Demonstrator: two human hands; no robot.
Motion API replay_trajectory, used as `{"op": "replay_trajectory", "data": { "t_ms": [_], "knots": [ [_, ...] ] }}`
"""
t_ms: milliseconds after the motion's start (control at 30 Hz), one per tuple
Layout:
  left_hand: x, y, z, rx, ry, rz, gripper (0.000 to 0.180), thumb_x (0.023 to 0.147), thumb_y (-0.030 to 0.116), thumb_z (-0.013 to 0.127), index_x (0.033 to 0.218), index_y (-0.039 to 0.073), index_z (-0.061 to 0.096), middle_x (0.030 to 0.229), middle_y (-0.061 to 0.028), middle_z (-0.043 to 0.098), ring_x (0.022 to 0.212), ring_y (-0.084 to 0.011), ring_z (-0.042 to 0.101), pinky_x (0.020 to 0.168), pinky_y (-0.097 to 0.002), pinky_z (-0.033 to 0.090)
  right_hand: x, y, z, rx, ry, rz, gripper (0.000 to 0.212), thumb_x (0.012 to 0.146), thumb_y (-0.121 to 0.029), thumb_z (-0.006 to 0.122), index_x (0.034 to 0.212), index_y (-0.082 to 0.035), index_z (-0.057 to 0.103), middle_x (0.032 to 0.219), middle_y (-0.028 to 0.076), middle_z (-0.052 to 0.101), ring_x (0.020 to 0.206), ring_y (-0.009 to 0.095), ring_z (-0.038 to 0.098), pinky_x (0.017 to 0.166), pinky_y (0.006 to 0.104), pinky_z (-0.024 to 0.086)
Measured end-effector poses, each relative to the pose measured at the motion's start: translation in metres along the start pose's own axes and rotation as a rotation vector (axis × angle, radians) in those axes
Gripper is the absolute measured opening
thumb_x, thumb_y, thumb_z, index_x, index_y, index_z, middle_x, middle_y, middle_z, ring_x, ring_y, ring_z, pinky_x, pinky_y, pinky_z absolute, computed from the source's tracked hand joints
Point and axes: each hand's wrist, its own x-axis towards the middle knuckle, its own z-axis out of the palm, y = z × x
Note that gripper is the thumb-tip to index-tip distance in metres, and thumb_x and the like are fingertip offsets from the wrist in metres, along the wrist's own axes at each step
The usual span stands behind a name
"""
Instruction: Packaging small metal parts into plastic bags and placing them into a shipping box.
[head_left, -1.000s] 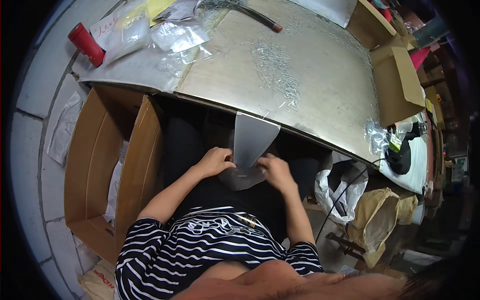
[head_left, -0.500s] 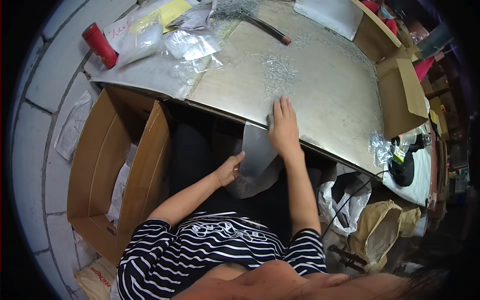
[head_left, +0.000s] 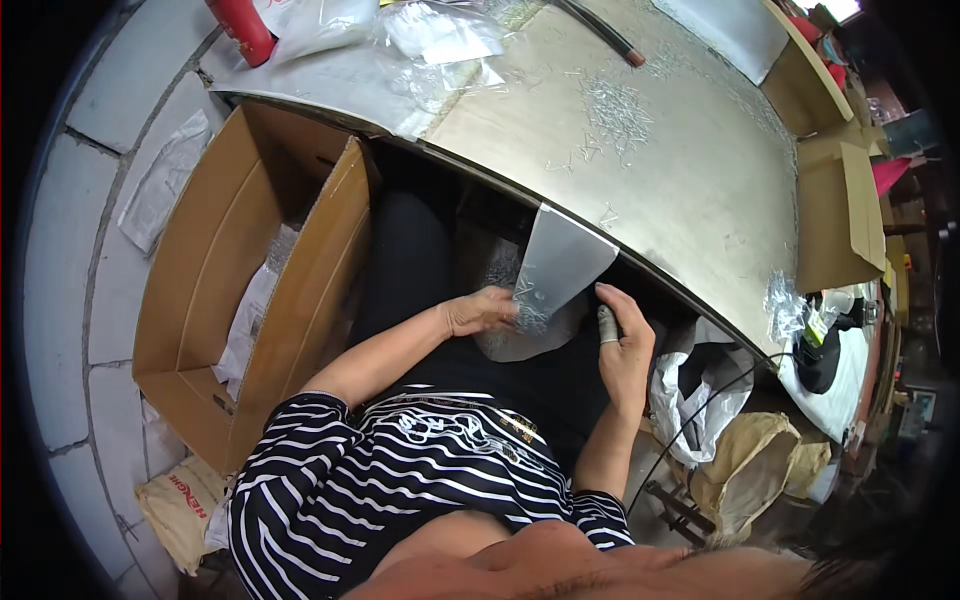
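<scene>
My left hand (head_left: 478, 311) is closed on a translucent plastic bag (head_left: 568, 258), gripping it low on its left side. The bag's straight upper edge leans by the table's front edge, and small silvery wire pieces (head_left: 533, 312) cluster in its lower part. Beneath it, a rounded greyish sheet shows above my lap. My right hand (head_left: 626, 352) is just right of the bag, apart from it, with thumb and forefinger spread and nothing seen between them. A pale wrap covers one of its digits. On the metal-topped table (head_left: 690, 190) lies a loose pile of similar wire pieces (head_left: 615, 112).
An open cardboard box (head_left: 300, 330) stands to my left. Plastic bags (head_left: 440, 35), a red bottle (head_left: 240, 28) and a dark rod (head_left: 605, 35) lie farther back. Right of me are a white bag (head_left: 690, 400), a brown paper sack (head_left: 750, 460) and a black cable (head_left: 690, 410).
My right hand has left the tabletop and come down beside the bag. Wire pieces now show in the bag's lower part, and the near end of the table pile is thinner. The view has shifted.
</scene>
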Motion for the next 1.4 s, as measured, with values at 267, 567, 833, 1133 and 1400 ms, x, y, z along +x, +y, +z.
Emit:
{"op": "replay_trajectory", "data": {
  "t_ms": [267, 567, 833, 1133, 1400],
  "knots": [
    [-0.002, -0.007, -0.001, 0.524, 0.164, 0.045, 0.051, 0.072, 0.004, 0.079, 0.118, -0.002, 0.057, 0.102, -0.0075, 0.067, 0.088, -0.0159, 0.067, 0.072, -0.0294, 0.058, -0.022, 0.013, 0.053, -0.123, -0.263, -0.157, 0.039, 0.086, 0.005, 0.058, 0.124, 0.0, 0.056, 0.121, 0.02, 0.06, 0.109, 0.032, 0.061, 0.092, 0.0343, 0.048],
    [-0.006, -0.013, -0.005, 0.558, 0.19, -0.086, 0.038, 0.081, 0.008, 0.073, 0.115, 0.0, 0.061, 0.097, -0.0064, 0.068, 0.08, -0.0141, 0.067, 0.066, -0.0276, 0.059, -0.013, 0.019, 0.063, -0.102, -0.65, 0.066, 0.029, 0.086, -0.007, 0.057, 0.115, -0.001, 0.064, 0.102, 0.023, 0.067, 0.099, 0.039, 0.063, 0.086, 0.0413, 0.05],
    [-0.007, 0.008, 0.044, 0.496, 0.187, -0.121, 0.05, 0.1, 0.039, 0.048, 0.123, -0.005, 0.058, 0.108, -0.0149, 0.067, 0.092, -0.0216, 0.069, 0.071, -0.034, 0.061, -0.006, 0.03, 0.025, -0.01, -0.254, 0.086, 0.029, 0.08, -0.016, 0.069, 0.106, -0.003, 0.067, 0.095, 0.017, 0.068, 0.089, 0.034, 0.066, 0.079, 0.0396, 0.051],
    [-0.013, 0.042, 0.082, 0.398, 0.04, 0.175, 0.059, 0.103, 0.041, 0.035, 0.142, -0.002, 0.035, 0.118, -0.0308, 0.06, 0.104, -0.0411, 0.065, 0.073, -0.0368, 0.061, 0.012, 0.054, -0.062, 0.284, 0.22, 0.139, 0.011, 0.083, -0.008, 0.069, 0.09, 0.0, 0.07, 0.079, 0.005, 0.067, 0.074, 0.012, 0.061, 0.069, 0.0266, 0.049],
    [-0.013, 0.044, 0.071, 0.544, 0.103, 0.016, 0.045, 0.098, 0.029, 0.05, 0.12, -0.01, 0.053, 0.111, -0.0256, 0.065, 0.095, -0.0317, 0.069, 0.076, -0.032, 0.058, 0.034, 0.166, -0.216, -0.67, 0.876, 0.083, 0.01, 0.082, -0.006, 0.064, 0.09, -0.001, 0.067, 0.088, 0.017, 0.067, 0.084, 0.035, 0.064, 0.076, 0.0409, 0.049]
  ]
}}
